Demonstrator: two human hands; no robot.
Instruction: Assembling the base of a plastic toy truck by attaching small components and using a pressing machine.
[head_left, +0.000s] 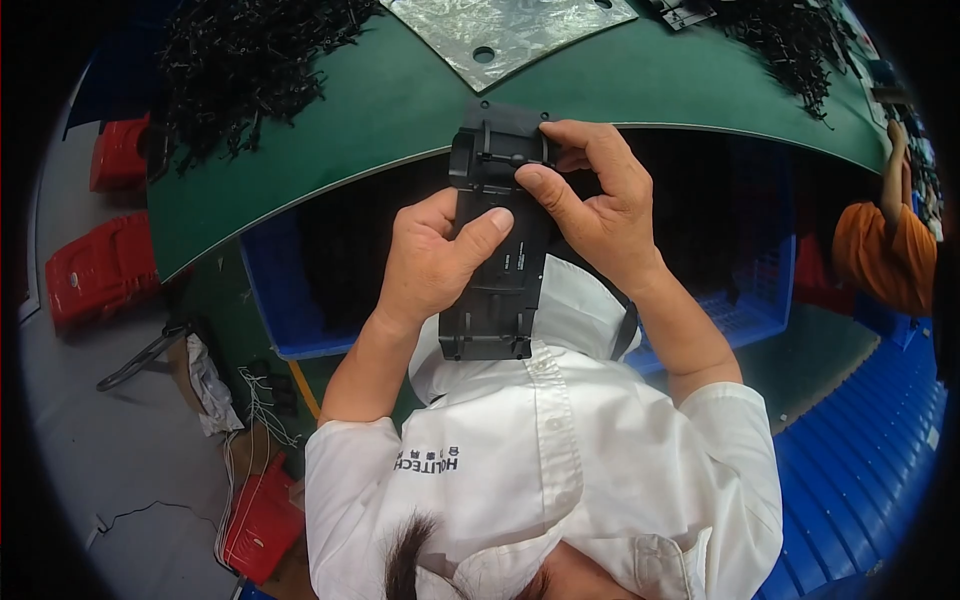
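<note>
A long black plastic housing [497,285] is held up between my hands at the near edge of the table, its far end in front of the edge. My left hand [430,255] grips its left side, the thumb lying across the top face and the fingers hidden behind. At the far end, my right hand [605,200] has thumb and forefinger closed around the right side. Beside those fingertips a thin, dark rod-like part [512,159] lies across the housing. Whether it is attached or pinched is not clear.
On the green table [390,105] lie heaps of small black plastic parts, one at left [245,75] and one at right [785,45]. A silvery sheet with holes [525,40] sits between them. Blue crates [275,285] stand underneath. Red chairs [105,265] are left; another person's orange sleeve [885,255] right.
</note>
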